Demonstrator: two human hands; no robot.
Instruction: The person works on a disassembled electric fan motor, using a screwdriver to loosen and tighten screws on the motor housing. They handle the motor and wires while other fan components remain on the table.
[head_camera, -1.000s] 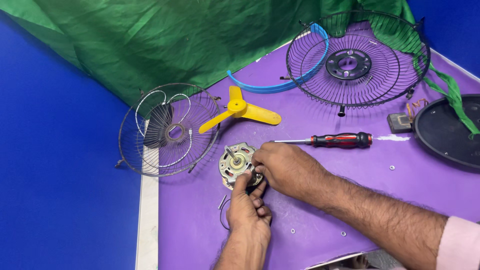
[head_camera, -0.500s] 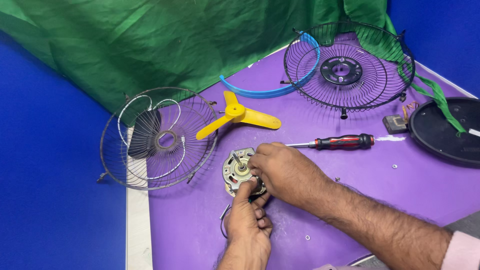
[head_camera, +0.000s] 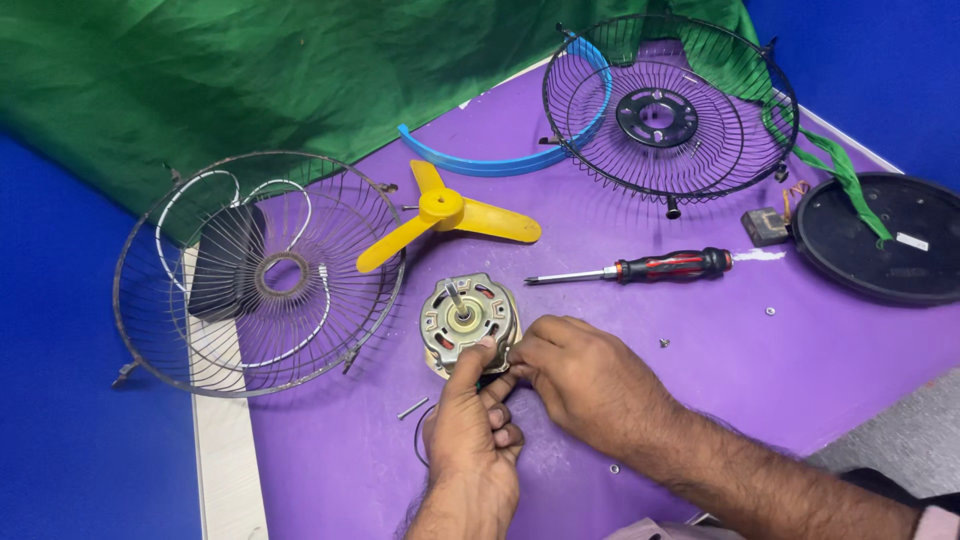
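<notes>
- My left hand pinches the round fan motor at its near edge.
- My right hand grips the motor's side, fingers curled.
- The screwdriver lies beyond my right hand.

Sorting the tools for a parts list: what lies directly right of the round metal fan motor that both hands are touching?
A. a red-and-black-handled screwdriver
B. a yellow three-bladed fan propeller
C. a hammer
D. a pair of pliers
A: the red-and-black-handled screwdriver lies on the purple table, right of the round metal fan motor, tip toward it.
</notes>
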